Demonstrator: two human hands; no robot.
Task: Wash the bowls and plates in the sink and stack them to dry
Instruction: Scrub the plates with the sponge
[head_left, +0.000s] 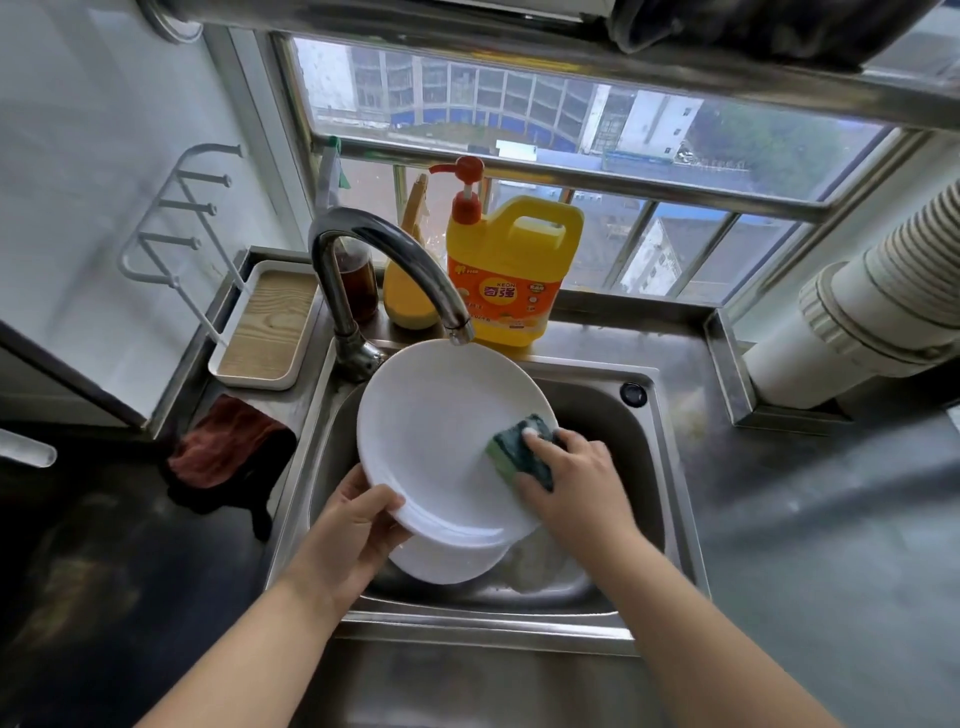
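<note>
The left hand (353, 530) gripped the lower-left rim of a white plate (441, 431), thumb over the edge, holding it tilted above the sink (649, 467). The right hand (576, 483) pressed a green sponge (519, 452) against the plate's right side, fingers curled over it. Another white dish (447, 558) lay in the sink beneath the plate. The faucet (395, 260) arched over the plate's far rim. Behind the faucet stood a yellow detergent jug (514, 265); left of the sink lay a reddish cloth (223, 441) and a wood-lined tray (265, 327).
</note>
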